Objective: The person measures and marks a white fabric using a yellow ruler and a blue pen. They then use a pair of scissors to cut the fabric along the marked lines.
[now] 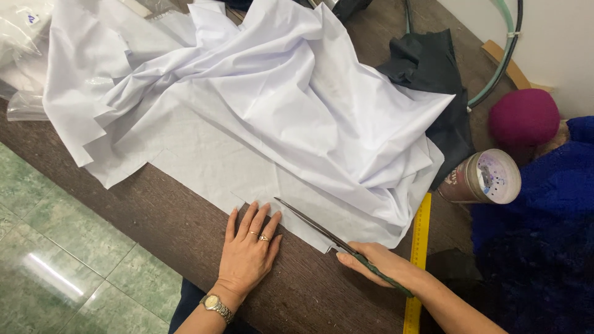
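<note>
A large sheet of white cloth [260, 105] lies rumpled over a dark wooden table [154, 210], with one flat layer spread toward me. My left hand [247, 250] rests flat, fingers apart, on the table with its fingertips on the cloth's near edge; it wears rings and a wristwatch. My right hand [377, 263] grips the dark handles of long scissors [315, 229]. The blades point up and left along the cloth's near edge.
A yellow ruler [418, 247] lies beside my right hand. A round tin with a perforated lid [486, 178] lies on its side at right, near dark cloth [433, 68], a magenta ball [524, 117] and blue knitted fabric [544, 229]. Green tiled floor [55, 247] lies at left.
</note>
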